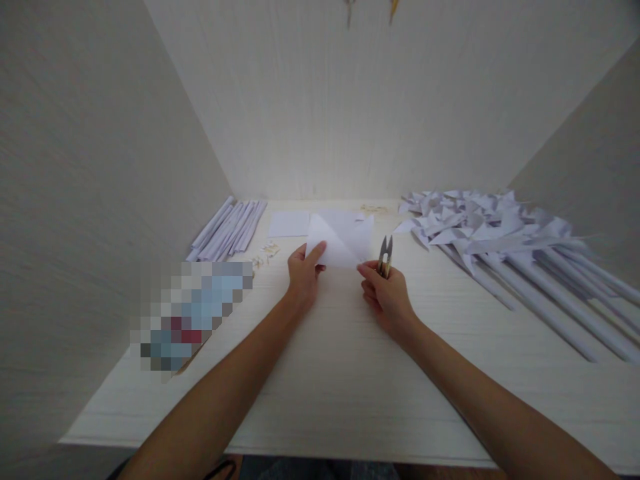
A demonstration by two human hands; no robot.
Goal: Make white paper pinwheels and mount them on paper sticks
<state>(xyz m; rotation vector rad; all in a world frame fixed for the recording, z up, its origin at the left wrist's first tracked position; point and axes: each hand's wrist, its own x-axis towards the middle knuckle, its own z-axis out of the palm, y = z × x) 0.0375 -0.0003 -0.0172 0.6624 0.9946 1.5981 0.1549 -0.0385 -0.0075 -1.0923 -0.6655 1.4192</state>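
- Clock faces read from the sheet in our hands, 12 = away from us.
- Nearest: wide white wood-grain table (320,387), qty 1, under everything; pixelated blue-grey and red object (200,313) at 8, qty 1 apparently, can't ID.
- Our L hand (303,275), at 8: thumb on top, fingers beneath, clamped on the sheet's near-L edge.
- Our R hand (387,297), at 4: fingers curled round small metal spring snips (385,257), blades apart, tips toward 12; thumb & forefinger tips together at the sheet's near-R corner.
- Thin white paper sheet (333,243), diag. line across it, is up off the table btwn both hands. Prob. v. light, bendy, easily creased or torn, a bit slick; best held by edges/corners, light pinch.
- Approx. same depth: pale small scraps (267,251) at 9, too many to count; flat white paper square (289,225) nr 10, 1 visible, layers unclear.
- Farther: white rolled-paper tubes (230,230) at 9, approx. 8, overlapping; white paper pinwheels on paper sticks (480,227) at 3, a dozen-plus, heaped, no exact ct.
- Farthest: 2 slim hanging items (393,10) nr 12–1 against the back wall, cut off, can't ID.
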